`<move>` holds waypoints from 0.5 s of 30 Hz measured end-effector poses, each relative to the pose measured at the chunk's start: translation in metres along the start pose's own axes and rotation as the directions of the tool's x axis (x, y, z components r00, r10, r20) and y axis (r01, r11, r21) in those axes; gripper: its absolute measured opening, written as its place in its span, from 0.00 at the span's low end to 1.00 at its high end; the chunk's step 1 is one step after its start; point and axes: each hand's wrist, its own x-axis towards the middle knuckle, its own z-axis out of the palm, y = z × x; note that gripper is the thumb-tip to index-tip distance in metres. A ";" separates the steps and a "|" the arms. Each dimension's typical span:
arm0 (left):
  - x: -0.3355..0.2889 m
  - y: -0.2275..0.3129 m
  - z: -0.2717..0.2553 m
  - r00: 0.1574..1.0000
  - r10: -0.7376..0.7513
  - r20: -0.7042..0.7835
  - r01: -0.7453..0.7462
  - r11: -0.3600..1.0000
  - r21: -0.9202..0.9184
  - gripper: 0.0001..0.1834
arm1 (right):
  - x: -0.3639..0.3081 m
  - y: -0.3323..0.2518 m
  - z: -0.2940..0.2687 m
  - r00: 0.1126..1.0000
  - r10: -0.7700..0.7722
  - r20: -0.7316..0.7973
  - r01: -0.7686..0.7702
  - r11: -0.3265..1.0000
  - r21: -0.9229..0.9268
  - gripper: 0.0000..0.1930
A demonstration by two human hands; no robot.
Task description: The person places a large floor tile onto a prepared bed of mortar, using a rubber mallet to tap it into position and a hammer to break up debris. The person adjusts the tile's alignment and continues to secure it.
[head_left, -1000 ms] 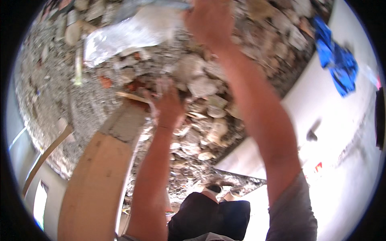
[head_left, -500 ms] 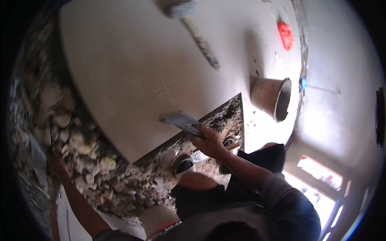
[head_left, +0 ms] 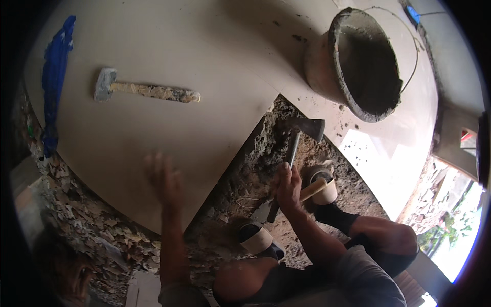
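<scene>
Grey-headed steel hatchet (head_left: 302, 134) gripped in my right hand (head_left: 288, 188); left hand (head_left: 164, 176) blurred, fingers spread open.
Rubble at 6 o'clock remains beside the pale floor tile (head_left: 169, 77).

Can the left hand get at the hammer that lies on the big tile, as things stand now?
Probably yes. The left hand is raised, blurred, over the tile, holding nothing visible. The hammer lies beyond it on bare surface, nothing between.
</scene>
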 end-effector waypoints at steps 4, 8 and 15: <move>0.165 0.119 0.078 0.894 0.430 0.129 -0.396 0.890 -0.225 0.27 | 0.014 0.003 0.030 0.998 0.070 0.005 -0.069 0.968 0.242 0.17; 0.206 0.145 0.111 0.861 0.437 0.262 -0.421 0.899 -0.119 0.26 | 0.020 0.005 0.040 0.994 0.099 -0.042 -0.084 0.957 0.279 0.20; 0.201 0.138 0.120 0.868 0.460 0.190 -0.441 0.888 -0.135 0.25 | 0.034 0.014 0.064 0.989 0.109 -0.101 -0.062 0.922 0.383 0.18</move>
